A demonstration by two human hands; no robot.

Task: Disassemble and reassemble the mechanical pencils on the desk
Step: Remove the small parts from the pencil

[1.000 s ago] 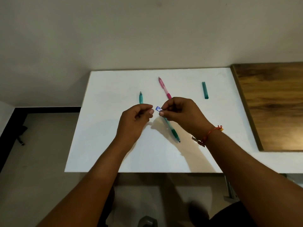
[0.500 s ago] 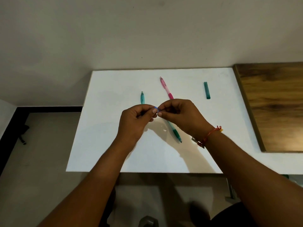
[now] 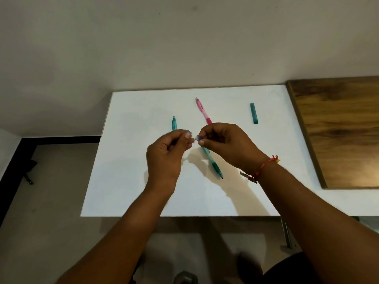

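Head view: the left hand (image 3: 170,154) and right hand (image 3: 224,144), fingertips joined half a second ago, have parted slightly. The right pinches a small clear cap (image 3: 197,137), the left a blue-tipped piece (image 3: 189,132), both above the teal mechanical pencil (image 3: 213,165) on the white desk (image 3: 127,181). The cap appears freshly pulled off.

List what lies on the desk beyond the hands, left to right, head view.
In order: short teal pencil piece → pink pencil → teal bar → wooden board. Left out: the teal pencil under the right hand, since it overlaps the pink one's span.
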